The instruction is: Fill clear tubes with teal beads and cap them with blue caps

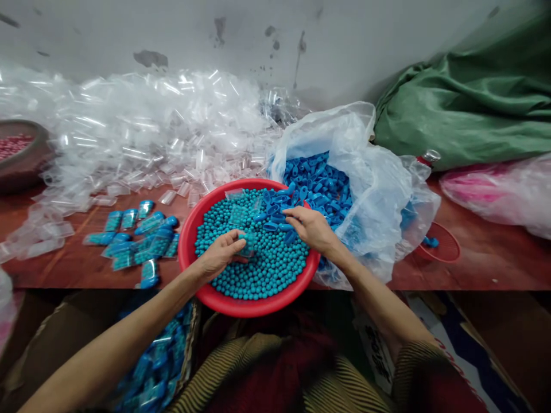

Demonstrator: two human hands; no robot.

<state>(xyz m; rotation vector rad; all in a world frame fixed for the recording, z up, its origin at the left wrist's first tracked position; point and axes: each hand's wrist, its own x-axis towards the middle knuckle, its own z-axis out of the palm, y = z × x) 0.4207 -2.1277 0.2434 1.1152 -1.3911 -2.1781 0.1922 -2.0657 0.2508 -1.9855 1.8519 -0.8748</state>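
Observation:
A red basin [188, 269] full of small teal balls [258, 275] stands at the table's front edge. Over its middle, my left hand [224, 251] is closed on a clear plastic container [247, 244] with teal balls inside. My right hand [307, 226] is at the basin's right side, its fingers pinched at a pile of blue plastic caps [275, 209] lying on the balls. Whether a cap is between those fingertips is hard to make out. Another clear container [237, 215] rests on the balls behind my left hand.
Filled blue-capped containers [146, 238] lie left of the basin; more fill a cardboard box [159, 361] below. Clear containers [163, 126] are heaped behind. A plastic bag [374, 189] of blue caps stands at right, near a red mesh basket [447, 244]. A bowl [37, 163] holds pink balls.

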